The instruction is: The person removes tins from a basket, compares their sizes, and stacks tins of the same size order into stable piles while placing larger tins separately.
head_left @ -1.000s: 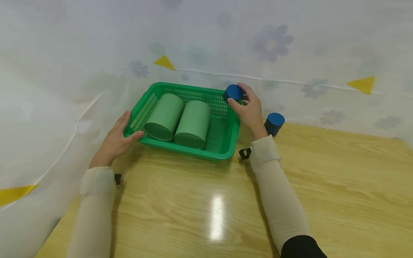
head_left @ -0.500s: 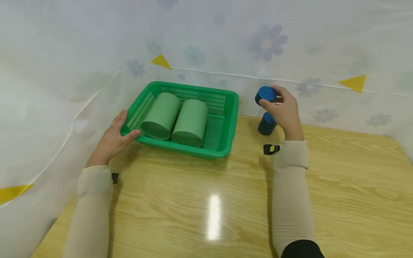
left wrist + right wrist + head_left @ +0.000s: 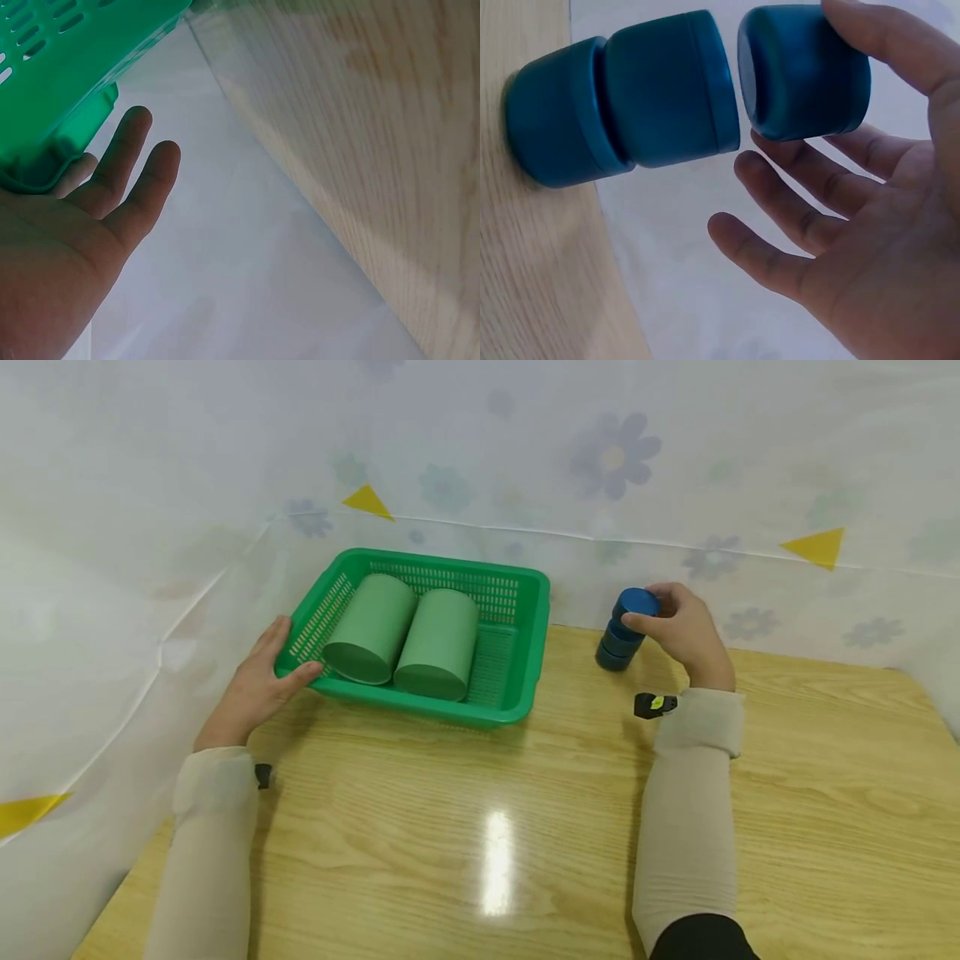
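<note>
My right hand (image 3: pixel 688 631) pinches a small blue round tin (image 3: pixel 639 602) between thumb and fingers. In the right wrist view that tin (image 3: pixel 806 71) hangs a narrow gap above two like tins (image 3: pixel 664 90), one stacked on the other on the table. At the left, my left hand (image 3: pixel 255 689) cups the front-left corner of a green plastic basket (image 3: pixel 420 707), its thumb along the rim and its fingers at the side. Its fingers (image 3: pixel 154 184) extend loosely past the basket wall in the left wrist view. Two pale green cylinders (image 3: pixel 372 627) lie side by side in the basket.
The wooden table (image 3: pixel 390 852) runs back to a white flower-print sheet (image 3: pixel 480 443) that hangs behind and at the left. Yellow triangles (image 3: pixel 813 549) mark the sheet. A small black wrist device (image 3: pixel 654 705) sits by the right cuff.
My right hand has carried the blue tin from beside the basket's back-right corner to the right, then lowered it over the two stacked tins. The left hand stays at the basket.
</note>
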Demonstrator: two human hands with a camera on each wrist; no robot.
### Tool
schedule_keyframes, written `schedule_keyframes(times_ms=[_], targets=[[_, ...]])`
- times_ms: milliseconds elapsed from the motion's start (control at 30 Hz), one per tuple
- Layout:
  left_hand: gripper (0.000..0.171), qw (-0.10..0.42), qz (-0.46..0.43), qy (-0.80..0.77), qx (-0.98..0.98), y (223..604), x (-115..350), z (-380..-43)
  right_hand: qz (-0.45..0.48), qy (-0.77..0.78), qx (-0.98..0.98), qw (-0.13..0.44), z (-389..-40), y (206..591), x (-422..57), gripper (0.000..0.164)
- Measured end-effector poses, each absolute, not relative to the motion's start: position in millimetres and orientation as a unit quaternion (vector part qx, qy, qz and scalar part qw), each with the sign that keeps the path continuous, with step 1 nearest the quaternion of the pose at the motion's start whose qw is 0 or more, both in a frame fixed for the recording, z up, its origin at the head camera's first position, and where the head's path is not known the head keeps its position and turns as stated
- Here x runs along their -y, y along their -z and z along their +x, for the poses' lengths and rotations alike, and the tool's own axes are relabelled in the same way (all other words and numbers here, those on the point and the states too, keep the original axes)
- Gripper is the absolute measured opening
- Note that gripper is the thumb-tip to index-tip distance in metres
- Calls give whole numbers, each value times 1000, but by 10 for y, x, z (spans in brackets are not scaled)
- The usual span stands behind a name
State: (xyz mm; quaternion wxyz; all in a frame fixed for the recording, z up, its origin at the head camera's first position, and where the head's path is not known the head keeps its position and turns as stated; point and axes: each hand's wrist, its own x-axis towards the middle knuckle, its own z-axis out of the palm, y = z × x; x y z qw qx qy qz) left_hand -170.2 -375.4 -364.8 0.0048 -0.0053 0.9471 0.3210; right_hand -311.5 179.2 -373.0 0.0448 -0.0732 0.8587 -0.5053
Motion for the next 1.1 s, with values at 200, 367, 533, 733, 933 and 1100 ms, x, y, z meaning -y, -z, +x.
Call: schedule_keyframes(times_ms=[200, 367, 533, 733, 933, 1100], targets=[[93, 5, -6, -320, -947, 3649, 3763, -1698, -66, 490, -866, 77, -3134, 3770, -1793, 89], [94, 9, -10, -324, -946, 3640, 3756, -1700, -67, 478, -872, 83, -3117, 3759, -1777, 86], [95, 14, -13, -328, -945, 3640, 3751, -1694, -70, 473, -874, 91, -3119, 3763, -1786, 87], [95, 16, -16, -328, -944, 3634, 3742, -1686, -73, 470, -875, 95, -3145, 3780, -1794, 90], [95, 15, -14, -324, -946, 3631, 3747, -1703, -74, 468, -875, 94, -3138, 3767, -1792, 90], [95, 13, -15, -321, -947, 3625, 3743, -1704, -80, 479, -869, 95, -3141, 3771, -1793, 94]])
